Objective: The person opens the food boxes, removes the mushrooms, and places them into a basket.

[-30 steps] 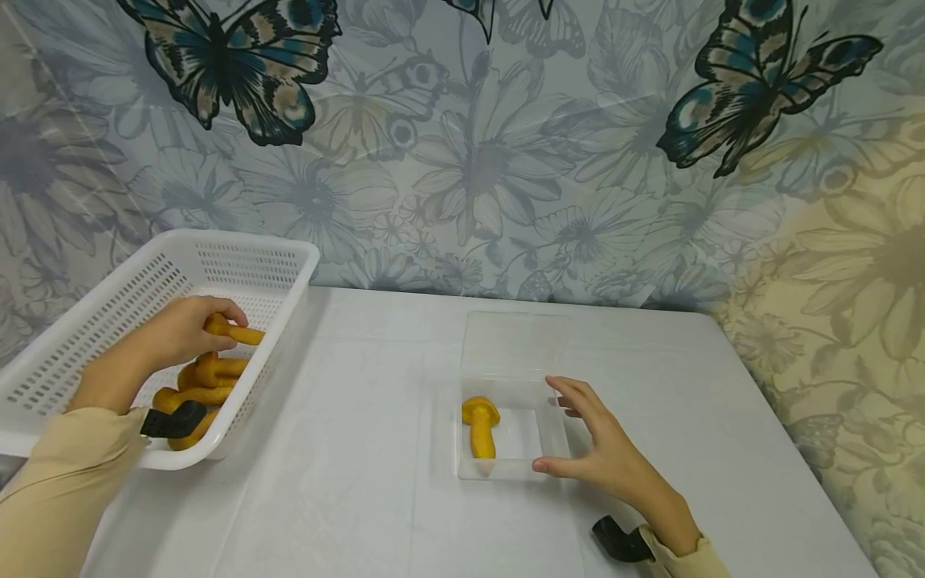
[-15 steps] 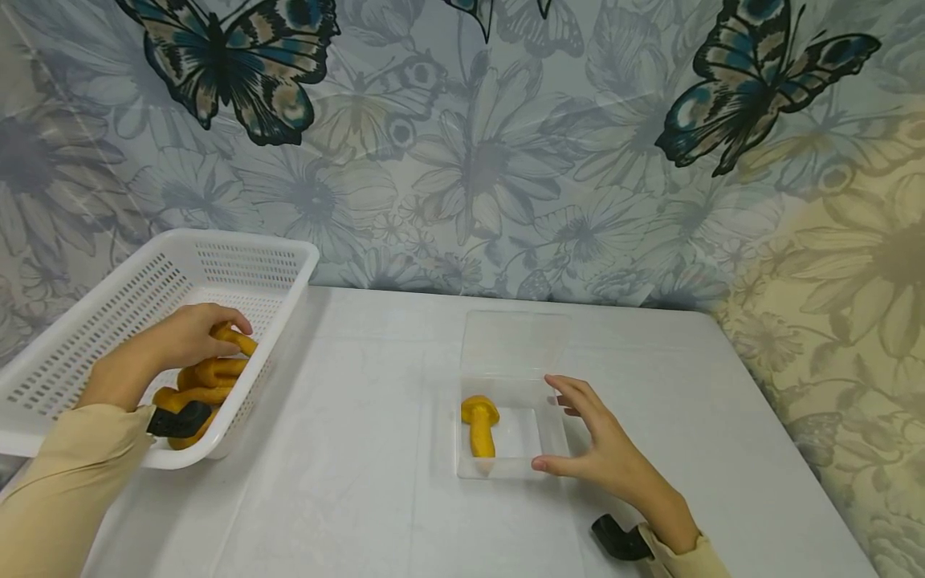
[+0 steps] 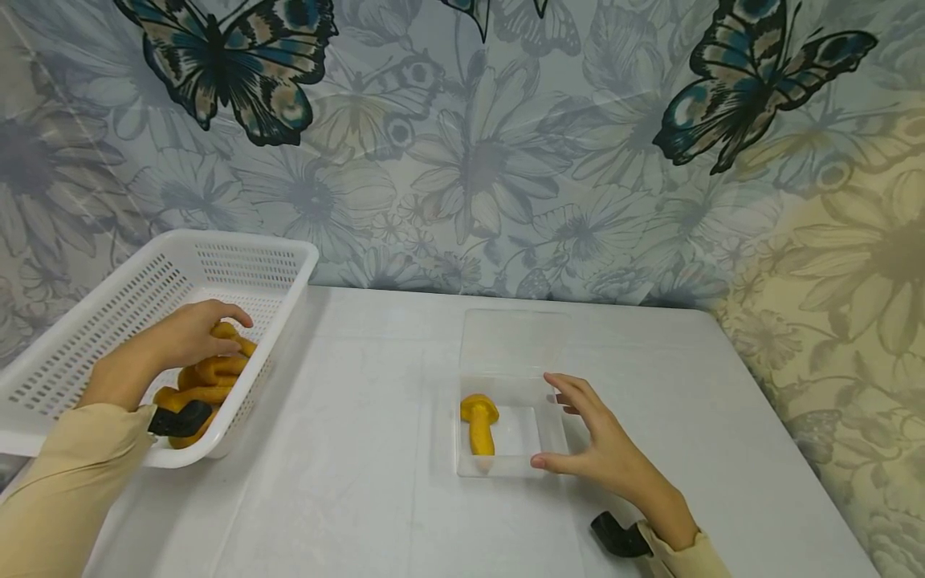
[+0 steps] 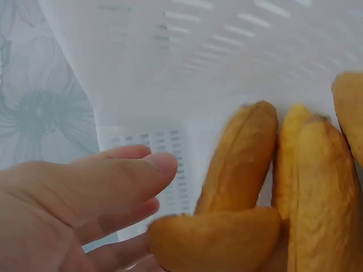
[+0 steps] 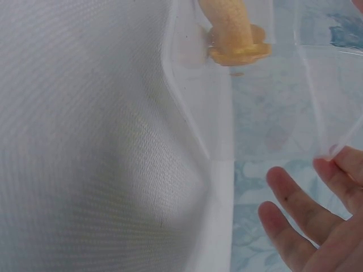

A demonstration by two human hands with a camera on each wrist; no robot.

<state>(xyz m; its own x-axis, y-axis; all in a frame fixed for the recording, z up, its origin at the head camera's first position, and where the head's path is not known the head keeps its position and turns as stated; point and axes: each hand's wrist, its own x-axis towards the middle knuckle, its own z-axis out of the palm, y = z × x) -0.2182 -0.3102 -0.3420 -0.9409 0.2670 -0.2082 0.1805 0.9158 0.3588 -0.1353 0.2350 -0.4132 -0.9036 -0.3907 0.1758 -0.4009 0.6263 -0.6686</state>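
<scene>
In the head view my left hand (image 3: 184,333) is inside the white basket (image 3: 292,297), over a yellow-brown mushroom. The left wrist view shows the thumb and fingers apart, right beside that mushroom's cap (image 4: 215,241), its stem (image 4: 241,158) pointing away. More mushrooms (image 3: 195,393) lie together in the basket. My right hand (image 3: 614,449) spans the right end of a clear plastic box (image 3: 509,466), thumb at the front corner and index finger at the back one. One yellow mushroom (image 3: 480,425) lies at the left in the box, cap toward the back.
The box's clear lid (image 3: 515,341) lies folded back behind it. A white cloth (image 3: 347,482) covers the table. A butterfly-and-flower print wall covering (image 3: 484,177) rises behind the table. Black wrist devices (image 3: 617,536) sit at both sleeves.
My left hand carried the mushroom slightly down and back in the basket, then let go of it and lifted its index finger a little. The right hand stayed at the box.
</scene>
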